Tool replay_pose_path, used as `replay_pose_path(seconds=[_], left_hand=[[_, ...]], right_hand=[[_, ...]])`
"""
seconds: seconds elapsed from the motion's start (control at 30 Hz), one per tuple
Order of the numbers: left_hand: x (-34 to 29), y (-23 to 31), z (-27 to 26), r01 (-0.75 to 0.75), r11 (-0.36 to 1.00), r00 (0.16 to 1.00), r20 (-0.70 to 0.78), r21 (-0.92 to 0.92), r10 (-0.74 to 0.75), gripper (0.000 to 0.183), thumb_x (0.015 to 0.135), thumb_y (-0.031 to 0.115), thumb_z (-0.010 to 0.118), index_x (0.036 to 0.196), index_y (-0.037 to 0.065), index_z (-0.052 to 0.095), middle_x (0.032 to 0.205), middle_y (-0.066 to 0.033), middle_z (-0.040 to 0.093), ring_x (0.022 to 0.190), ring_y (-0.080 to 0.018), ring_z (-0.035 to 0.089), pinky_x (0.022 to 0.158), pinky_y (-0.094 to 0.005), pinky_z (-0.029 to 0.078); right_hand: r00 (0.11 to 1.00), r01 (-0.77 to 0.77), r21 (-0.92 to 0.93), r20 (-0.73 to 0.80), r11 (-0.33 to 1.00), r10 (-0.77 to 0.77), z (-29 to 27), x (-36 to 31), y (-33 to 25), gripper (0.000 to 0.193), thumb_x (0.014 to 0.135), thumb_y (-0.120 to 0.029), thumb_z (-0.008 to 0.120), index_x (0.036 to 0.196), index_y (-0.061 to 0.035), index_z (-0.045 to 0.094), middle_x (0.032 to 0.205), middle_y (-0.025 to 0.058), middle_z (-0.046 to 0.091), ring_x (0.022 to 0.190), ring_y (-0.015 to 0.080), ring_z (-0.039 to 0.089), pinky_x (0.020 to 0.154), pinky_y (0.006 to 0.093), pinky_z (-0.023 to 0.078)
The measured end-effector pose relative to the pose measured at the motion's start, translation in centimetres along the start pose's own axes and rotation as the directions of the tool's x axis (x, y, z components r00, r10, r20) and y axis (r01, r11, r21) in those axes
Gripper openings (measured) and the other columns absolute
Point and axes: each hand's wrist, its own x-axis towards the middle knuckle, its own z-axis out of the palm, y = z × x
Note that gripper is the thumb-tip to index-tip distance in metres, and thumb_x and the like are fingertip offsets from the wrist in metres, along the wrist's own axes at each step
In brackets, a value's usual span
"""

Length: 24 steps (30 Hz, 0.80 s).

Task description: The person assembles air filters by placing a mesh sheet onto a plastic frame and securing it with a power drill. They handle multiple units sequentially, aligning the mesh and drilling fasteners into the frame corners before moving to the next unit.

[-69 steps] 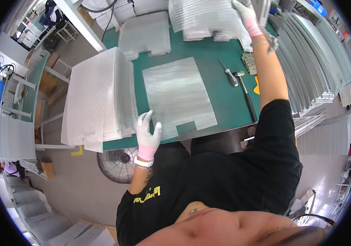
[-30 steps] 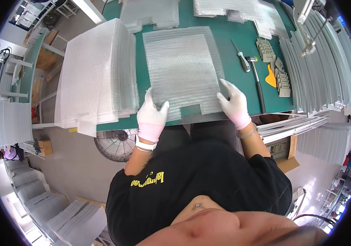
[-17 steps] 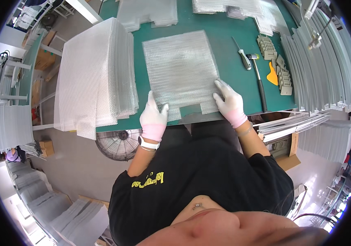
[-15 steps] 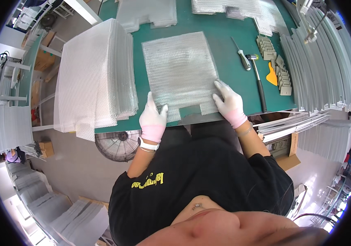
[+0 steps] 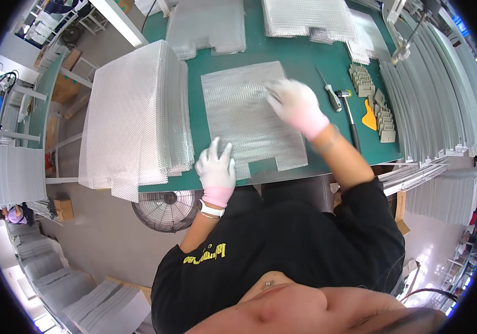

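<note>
A silvery mesh sheet (image 5: pixel 249 122) with a notch in its near edge lies on the green tabletop (image 5: pixel 319 153) in front of me. At its near left corner rests my left hand (image 5: pixel 217 173), white-gloved with a pink cuff, fingers stretched out and apart, holding nothing. Over the sheet's far right part is my right hand (image 5: pixel 295 104), gloved the same way and smeared by motion. Its fingers reach toward the left, apart from the thumb, with nothing seen in them. Whether it touches the mesh I cannot tell.
A tall stack of mesh sheets (image 5: pixel 130 117) stands at left. More mesh piles (image 5: pixel 208 25) lie at the back. On the right are a screwdriver (image 5: pixel 332 96), a hammer (image 5: pixel 352 119), an orange scraper (image 5: pixel 369 116), grey clips (image 5: pixel 384 119) and hanging grey panels (image 5: pixel 436 94). A fan (image 5: pixel 167 211) stands below.
My right hand has left the sheet's near right edge and moved away from me and leftward over the mesh. My left hand stays near the left corner. The whole view has shifted slightly.
</note>
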Motion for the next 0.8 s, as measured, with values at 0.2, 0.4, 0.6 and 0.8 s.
replay_pose_path(seconds=[0.2, 0.4, 0.6, 0.8], left_hand=[[0.4, -0.4, 0.6, -0.034, 0.996, 0.997, -0.075, -0.08, 0.028, 0.037, 0.087, 0.017, 0.065, 0.123, 0.011, 0.068, 0.136, -0.0108, 0.058, 0.131, -0.0418, 0.045, 0.111, -0.0567, 0.034], [0.4, -0.3, 0.4, -0.036, 0.991, 0.995, -0.101, -0.129, 0.023, 0.032, 0.088, 0.016, 0.064, 0.118, 0.008, 0.068, 0.133, -0.0123, 0.059, 0.132, -0.0432, 0.045, 0.11, -0.0576, 0.034], [0.5, -0.2, 0.2, -0.036, 0.991, 0.993, -0.118, -0.13, 0.02, 0.032, 0.087, 0.015, 0.064, 0.117, 0.007, 0.068, 0.13, -0.0125, 0.061, 0.128, -0.0422, 0.048, 0.108, -0.0555, 0.036], [0.5, -0.4, 0.5, -0.038, 0.99, 0.99, -0.14, -0.135, 0.019, 0.032, 0.086, 0.015, 0.064, 0.117, 0.006, 0.068, 0.131, -0.0122, 0.061, 0.128, -0.0409, 0.049, 0.108, -0.0545, 0.036]], right_hand=[[0.977, -0.181, -0.019, -0.119, 0.983, 0.178, 8.5, 19.4, 1.0, 0.034, 0.095, -0.024, 0.055, 0.123, -0.0053, 0.061, 0.121, 0.0183, 0.063, 0.116, 0.0353, 0.061, 0.098, 0.0491, 0.05], [0.785, -0.613, -0.135, -0.001, 0.778, 0.619, 9.7, 24.5, -3.3, 0.047, 0.096, -0.029, 0.06, 0.139, -0.0102, 0.055, 0.141, 0.0166, 0.053, 0.135, 0.0342, 0.048, 0.114, 0.0621, 0.032], [0.81, -0.561, -0.353, -0.051, 0.749, 0.584, 10.6, 25.2, -3.5, 0.048, 0.096, -0.027, 0.058, 0.141, -0.0122, 0.053, 0.144, 0.0198, 0.05, 0.134, 0.0357, 0.05, 0.113, 0.0662, 0.031], [0.868, -0.461, -0.032, -0.225, 0.887, 0.443, 7.7, 25.8, -4.5, 0.058, 0.086, -0.016, 0.067, 0.142, -0.0106, 0.051, 0.133, 0.0208, 0.052, 0.122, 0.0356, 0.059, 0.106, 0.054, 0.044]])
